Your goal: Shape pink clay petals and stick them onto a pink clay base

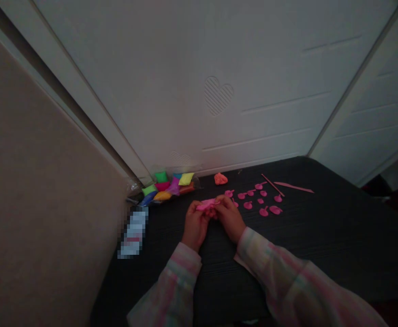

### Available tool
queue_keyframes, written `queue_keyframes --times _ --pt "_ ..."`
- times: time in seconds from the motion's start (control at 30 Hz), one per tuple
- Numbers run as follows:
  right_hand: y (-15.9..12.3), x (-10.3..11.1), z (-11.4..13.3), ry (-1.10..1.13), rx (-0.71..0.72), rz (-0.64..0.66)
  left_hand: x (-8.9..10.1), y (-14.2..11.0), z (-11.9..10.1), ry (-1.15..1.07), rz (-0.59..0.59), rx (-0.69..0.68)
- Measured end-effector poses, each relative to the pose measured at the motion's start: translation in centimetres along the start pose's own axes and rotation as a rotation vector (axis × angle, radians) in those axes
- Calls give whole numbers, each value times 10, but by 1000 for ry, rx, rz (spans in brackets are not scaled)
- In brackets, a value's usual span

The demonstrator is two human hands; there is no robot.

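On the dark tabletop (321, 240), small pink pieces (248, 205) are lying shaped toward the far edge; beside them, the left hand (195, 228) and right hand (232, 219) are pinching pink clay (206, 205), apparently unfinished.

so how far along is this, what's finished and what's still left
Looks done: the small flattened pink pieces, many with little tails, laid out on the dark table. In hand: a larger pink strip, between the fingers of the left hand and right hand. Possibly left: the rough orange lump and colored packets, though whether they're needed I can't tell.
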State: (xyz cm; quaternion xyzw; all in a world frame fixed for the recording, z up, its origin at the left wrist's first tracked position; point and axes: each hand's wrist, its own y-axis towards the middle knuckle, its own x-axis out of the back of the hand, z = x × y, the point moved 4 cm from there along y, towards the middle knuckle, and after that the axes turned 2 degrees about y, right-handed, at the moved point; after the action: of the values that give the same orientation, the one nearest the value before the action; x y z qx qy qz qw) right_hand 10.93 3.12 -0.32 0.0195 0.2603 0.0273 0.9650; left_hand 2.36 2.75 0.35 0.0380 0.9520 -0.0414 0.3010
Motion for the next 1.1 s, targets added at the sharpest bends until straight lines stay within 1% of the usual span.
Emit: queue_keyframes --times 0.1,0.17,0.27,0.4,0.47,0.53,0.6,0.67,0.73,0.83,0.97,1.03,1.1 --pt "3 4 0 35 -2 28 0 -2 -5 -70 67 56" --pt "4 7 1 9 -6 37 1 -2 -7 -77 72 76" --pt "4 10 2 -83 -5 28 4 -1 -7 27 28 52" --pt "2 10 5 -221 31 -12 8 2 -2 157 -34 47" --pt "1 10 7 -241 43 -37 11 3 -1 205 -59 14" --pt "0 10 8 -258 43 -47 14 5 -2 288 -92 -48" --pt "-1 9 8 -286 42 -27 18 5 -5 385 -133 -125" --pt "-2 7 6 -296 47 24 21 5 -6 440 -159 -167" --pt "-4 3 4 -284 51 87 22 5 -7 453 -146 -166" --pt "-5 -1 1 -263 44 157 19 3 -7 509 -82 -160" --pt "-4 1 2 -235 12 184 12 1 -10 660 -43 -167" --pt "-3 3 3 -279 17 189 11 0 -10 704 -35 -160" --pt "-2 5 6 -385 74 191 10 0 -10 730 -26 -154"
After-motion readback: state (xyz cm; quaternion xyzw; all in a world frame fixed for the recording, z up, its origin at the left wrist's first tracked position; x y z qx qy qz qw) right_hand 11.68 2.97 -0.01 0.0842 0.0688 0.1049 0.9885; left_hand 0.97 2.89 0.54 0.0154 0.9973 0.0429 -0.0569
